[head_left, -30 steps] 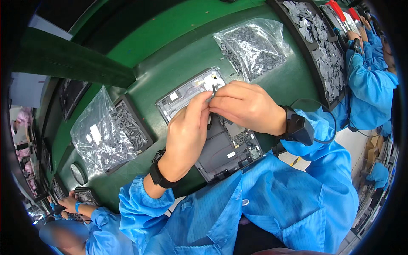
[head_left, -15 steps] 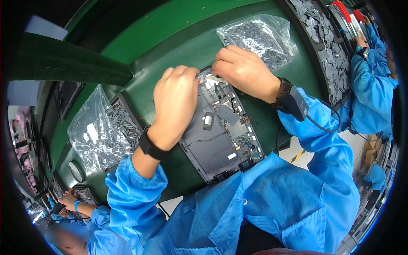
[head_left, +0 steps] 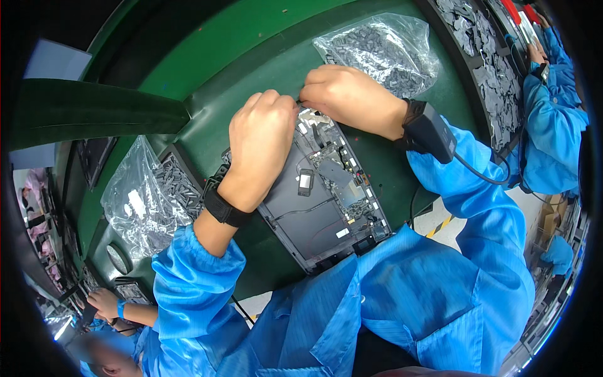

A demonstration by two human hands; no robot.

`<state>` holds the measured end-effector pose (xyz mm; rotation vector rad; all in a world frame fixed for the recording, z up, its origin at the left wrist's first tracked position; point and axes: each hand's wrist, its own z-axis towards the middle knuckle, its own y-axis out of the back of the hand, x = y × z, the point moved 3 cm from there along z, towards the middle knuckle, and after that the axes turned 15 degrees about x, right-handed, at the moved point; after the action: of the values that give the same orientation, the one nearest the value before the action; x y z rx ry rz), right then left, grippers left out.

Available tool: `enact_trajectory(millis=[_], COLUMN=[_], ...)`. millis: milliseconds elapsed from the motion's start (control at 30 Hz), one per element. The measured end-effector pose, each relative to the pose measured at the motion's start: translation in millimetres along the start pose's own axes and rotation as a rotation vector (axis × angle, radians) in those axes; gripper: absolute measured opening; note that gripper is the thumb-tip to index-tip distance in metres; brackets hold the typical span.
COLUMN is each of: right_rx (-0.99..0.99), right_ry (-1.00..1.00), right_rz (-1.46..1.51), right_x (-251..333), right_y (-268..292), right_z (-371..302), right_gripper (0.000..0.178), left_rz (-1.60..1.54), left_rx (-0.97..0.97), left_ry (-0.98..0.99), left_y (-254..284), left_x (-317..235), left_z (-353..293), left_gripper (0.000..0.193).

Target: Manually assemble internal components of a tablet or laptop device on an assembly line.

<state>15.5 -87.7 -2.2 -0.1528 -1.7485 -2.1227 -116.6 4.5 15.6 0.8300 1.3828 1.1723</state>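
An opened laptop base (head_left: 304, 229) lies tilted on the green bench, its circuit board (head_left: 358, 200) showing along the right side. My left hand (head_left: 262, 135) is closed at the far left corner, fingers curled down and fingertips mostly hidden. Right beside it, my right hand (head_left: 352, 95) is closed in a pinch at the far edge. Something small and dark shows between the two hands' fingertips; its kind is too small to tell. A small black part with a pale face (head_left: 305, 182) rests inside the base, below my hands.
Beyond my right hand lies a clear plastic bag (head_left: 383, 53) of small dark pieces. Another clear bag (head_left: 135, 204) and a tray of dark strips (head_left: 176, 179) are at left. Grey pieces fill a long tray (head_left: 493, 94) at right. Co-workers in blue sit on both sides.
My right hand has shifted left along the far edge, and its fingertips now meet those of my left hand. The laptop base stays nearly in place.
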Motion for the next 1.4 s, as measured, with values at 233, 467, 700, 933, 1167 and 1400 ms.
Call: enact_trajectory(millis=[233,467,700,933,1167,1400], right_rx=[0.186,0.085,-0.052,0.084,-0.07,-0.251], right_ry=[0.02,0.116,0.059,-0.354,-0.456,0.054], right_rz=[-0.118,-0.131,0.049,0.26,0.579,-0.186], right_x=[11.7,3.5,42.2,75.9,69.6,73.0], right_y=[7.0,2.4,33.4,10.0,1.4,17.4], right_z=[7.6,-1.1,-38.2,-71.4,-80.9,-76.0], right_gripper=[0.008,0.01,0.024,0.018,0.015,0.033], left_rz=[-0.012,0.002,-0.24,-0.436,-1.087,-1.385], left_rx=[-0.001,0.02,-0.005,0.106,0.283,0.582], left_ry=[0.008,-0.008,0.142,0.144,0.331,0.285], left_y=[-3.7,-6.6,17.1,7.4,-6.5,0.3], left_x=[0.7,-0.2,-12.1,-31.7,-38.7,-7.6], left_z=[-6.5,-5.3,-34.5,-64.6,-57.1,-20.8], left_gripper=[0.006,0.011,0.016,0.021,0.022,0.023])
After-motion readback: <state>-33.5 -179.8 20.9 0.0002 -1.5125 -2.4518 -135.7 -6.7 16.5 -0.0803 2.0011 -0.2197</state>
